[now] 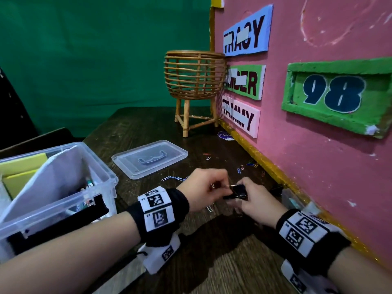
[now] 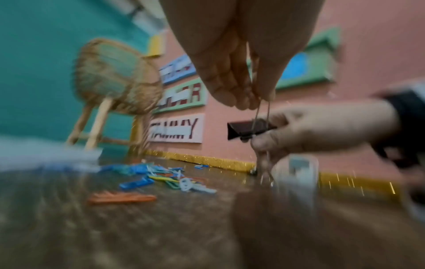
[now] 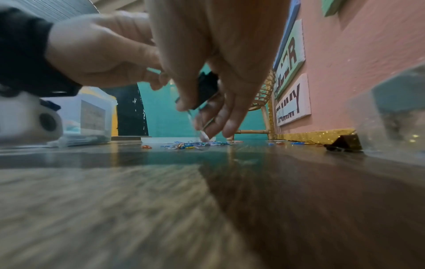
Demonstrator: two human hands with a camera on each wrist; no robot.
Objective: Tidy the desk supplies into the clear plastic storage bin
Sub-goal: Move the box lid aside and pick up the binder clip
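Observation:
A black binder clip (image 1: 238,190) is held between both hands just above the dark wooden desk (image 1: 212,262). My left hand (image 1: 219,186) pinches one of its wire handles, seen in the left wrist view as fingertips (image 2: 243,103) closed on the wire. My right hand (image 1: 240,199) grips the clip's black body (image 2: 243,130) with thumb and fingers curled round it (image 3: 208,87). The clear plastic storage bin (image 1: 99,177) stands open at the left, with yellow and white paper and pens inside. Its lid (image 1: 148,158) lies flat beyond the hands.
Coloured paper clips (image 1: 239,170) are scattered past the hands and toward the pink wall (image 1: 318,166). A second black binder clip (image 3: 345,143) lies by the wall beside a small clear container (image 3: 391,112). A wicker basket stand (image 1: 195,75) occupies the far corner.

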